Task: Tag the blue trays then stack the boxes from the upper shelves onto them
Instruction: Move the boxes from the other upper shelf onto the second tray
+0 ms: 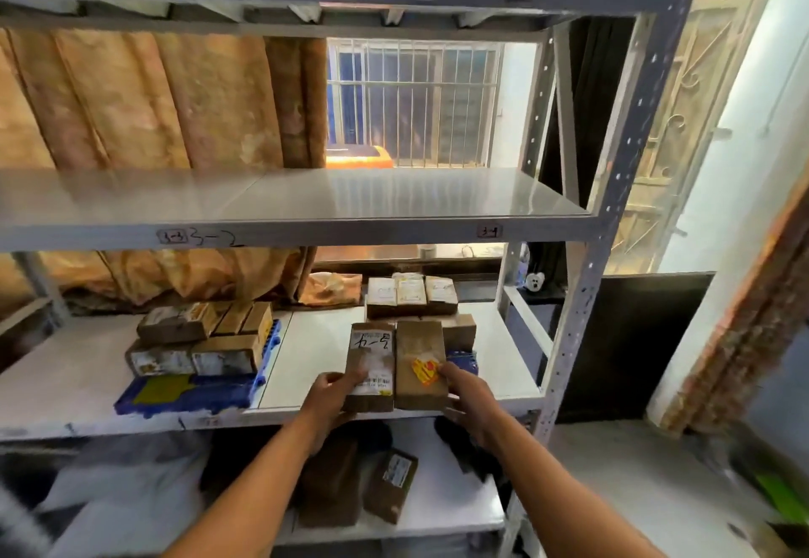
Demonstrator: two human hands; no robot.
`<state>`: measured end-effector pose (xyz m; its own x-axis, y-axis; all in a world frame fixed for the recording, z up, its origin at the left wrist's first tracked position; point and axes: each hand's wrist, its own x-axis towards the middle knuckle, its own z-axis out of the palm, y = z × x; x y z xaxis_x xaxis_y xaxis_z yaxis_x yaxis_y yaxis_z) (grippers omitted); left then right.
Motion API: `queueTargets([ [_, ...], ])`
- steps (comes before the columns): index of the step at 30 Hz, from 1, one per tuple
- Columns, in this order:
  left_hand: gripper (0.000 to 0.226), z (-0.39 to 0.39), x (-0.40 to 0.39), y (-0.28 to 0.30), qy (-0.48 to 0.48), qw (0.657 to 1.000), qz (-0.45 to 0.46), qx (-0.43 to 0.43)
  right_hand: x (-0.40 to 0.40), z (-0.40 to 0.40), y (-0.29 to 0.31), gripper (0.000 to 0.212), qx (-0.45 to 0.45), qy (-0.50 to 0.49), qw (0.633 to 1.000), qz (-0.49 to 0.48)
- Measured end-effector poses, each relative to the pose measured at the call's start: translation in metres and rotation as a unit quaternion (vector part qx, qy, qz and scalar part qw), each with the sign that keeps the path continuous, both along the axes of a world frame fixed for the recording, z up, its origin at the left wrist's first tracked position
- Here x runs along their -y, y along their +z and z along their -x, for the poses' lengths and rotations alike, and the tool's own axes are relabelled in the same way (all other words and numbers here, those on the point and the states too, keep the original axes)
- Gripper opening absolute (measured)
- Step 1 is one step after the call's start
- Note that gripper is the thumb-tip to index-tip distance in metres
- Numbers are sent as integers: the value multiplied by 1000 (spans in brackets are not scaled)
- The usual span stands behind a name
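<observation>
Stacking step: two boxes (396, 365), side by side on the right blue tray (465, 360), are grasped by the left hand (333, 395) and right hand (465, 395); release and squaring are judged next.

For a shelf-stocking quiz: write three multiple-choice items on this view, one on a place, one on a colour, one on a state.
1. The blue tray with a yellow tag lies:
A. left on the middle shelf
B. on the floor
C. on the top shelf

2. The sticker beside the right hand is:
A. green
B. yellow and red
C. black

3. The left hand:
A. hangs idle
B. holds a pen
C. grips a handwritten-labelled box

Key: 1 A, it lies under the left boxes; 2 B, the sticker shows those colours; 3 C, its fingers wrap the box's edge.
</observation>
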<state>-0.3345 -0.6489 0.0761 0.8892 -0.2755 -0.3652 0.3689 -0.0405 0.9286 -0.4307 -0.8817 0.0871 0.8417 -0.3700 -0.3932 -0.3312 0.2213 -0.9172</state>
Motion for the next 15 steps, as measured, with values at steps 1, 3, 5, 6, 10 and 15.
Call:
queueTargets([
  [1,58,-13,3,-4,0,1000,-13,0,2,-13,-6,35,-3,-8,1000,-3],
  [3,58,-43,9,-13,-2,999,-31,5,6,-43,-16,33,-7,-16,1000,-5],
  [5,55,-76,17,-16,-1,999,-33,7,13,-74,-18,30,-10,-13,1000,-3],
  [6,53,-94,21,-18,-1,999,-35,4,16,-90,-18,30,-10,-15,1000,2],
  [10,54,-158,46,-13,5,998,-48,33,35,-145,-13,33,1,-55,998,29],
  [15,69,-226,87,-2,47,991,-103,68,75,-210,-6,41,-1,-115,989,97],
])
